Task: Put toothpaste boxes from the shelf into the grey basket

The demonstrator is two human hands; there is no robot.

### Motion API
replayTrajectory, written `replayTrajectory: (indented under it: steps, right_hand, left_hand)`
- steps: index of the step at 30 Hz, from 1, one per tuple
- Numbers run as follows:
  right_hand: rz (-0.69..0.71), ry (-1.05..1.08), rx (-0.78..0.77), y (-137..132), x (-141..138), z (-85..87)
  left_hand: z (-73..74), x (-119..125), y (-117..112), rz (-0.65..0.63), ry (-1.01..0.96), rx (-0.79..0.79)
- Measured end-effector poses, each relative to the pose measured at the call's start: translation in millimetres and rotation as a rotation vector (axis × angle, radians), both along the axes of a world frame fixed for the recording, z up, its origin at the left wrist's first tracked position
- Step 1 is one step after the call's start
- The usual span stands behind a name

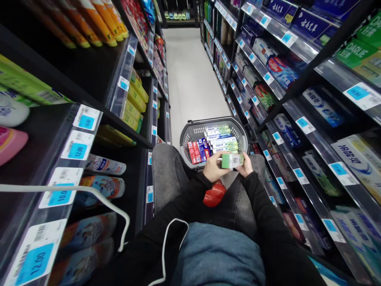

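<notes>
Bottles (pixel 102 186) lie shelved to my left. Red boxes (pixel 195 152) line the left edge of a grey basket (pixel 182 137); white boxes (pixel 223 139) fill its right side. Over the near edge, toward the right corner, my left grip (pixel 214 167) and right grip (pixel 246 166) clasp a green-and-white box (pixel 232 161) between them. Toothpaste cartons (pixel 281 71) stock the right.

Left of the basket (pixel 184 139), yellow boxes (pixel 131 114) read AXE. Farther left of it, shelf-edge price tags read 10.00 (pixel 87 121), 12.00 (pixel 77 151) and, lowest, 12.00 again (pixel 38 256). Right of the basket, a red-and-blue box (pixel 279 69) says Colgate; farther right, a green box (pixel 358 57) says DARLIE, a price tag (pixel 358 93) below it 16.80, and a white box (pixel 353 155) 冷酸灵. Print on the boxes inside the basket (pixel 222 142) is too small to read surely.
</notes>
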State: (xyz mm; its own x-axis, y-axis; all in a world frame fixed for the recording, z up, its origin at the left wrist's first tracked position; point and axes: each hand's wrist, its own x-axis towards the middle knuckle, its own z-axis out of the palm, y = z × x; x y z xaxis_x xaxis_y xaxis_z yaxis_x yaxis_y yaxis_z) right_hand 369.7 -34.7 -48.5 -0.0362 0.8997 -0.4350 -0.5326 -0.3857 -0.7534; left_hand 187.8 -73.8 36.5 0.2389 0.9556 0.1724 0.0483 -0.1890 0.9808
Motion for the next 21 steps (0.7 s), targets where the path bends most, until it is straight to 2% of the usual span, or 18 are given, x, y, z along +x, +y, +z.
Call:
replayTrajectory:
  steps: [3,5,7,9,12,14,17,19,21]
  right_hand:
    - [-0.116,-0.034,0.081,-5.0,11.4,14.6]
    - [-0.181,-0.160,0.189,-14.2,14.5,32.5]
    - [-0.208,-0.425,0.338,-28.2,9.8,58.3]
    - [-0.207,-0.766,0.484,-45.1,-4.1,90.0]
    - [-0.198,-1.203,0.669,-69.4,-38.1,135.3]
    - [-0.176,-1.377,0.810,-81.0,-62.2,154.5]
    - [-0.141,-1.501,0.934,-88.2,-85.2,162.0]
    - [-0.086,-1.542,0.921,-84.9,-86.3,156.4]
    - [0.035,-1.605,0.847,-74.2,-76.3,145.4]
  left_hand:
    - [-27.3,-29.8,27.6,0.001,-0.216,-0.150]
    - [-44.9,-47.7,42.3,0.010,-0.329,-0.325]
    - [-59.1,-58.6,51.1,-0.035,-0.401,-0.559]
    - [-68.7,-60.5,54.4,-0.103,-0.450,-0.725]
    - [-75.4,-51.8,53.0,-0.200,-0.541,-0.775]
    - [-76.5,-45.3,50.9,-0.231,-0.589,-0.779]
    - [-77.7,-42.5,50.2,-0.185,-0.622,-0.810]
    - [-80.8,-45.3,52.2,-0.114,-0.616,-0.842]
    - [-87.2,-49.4,55.8,0.030,-0.551,-0.874]
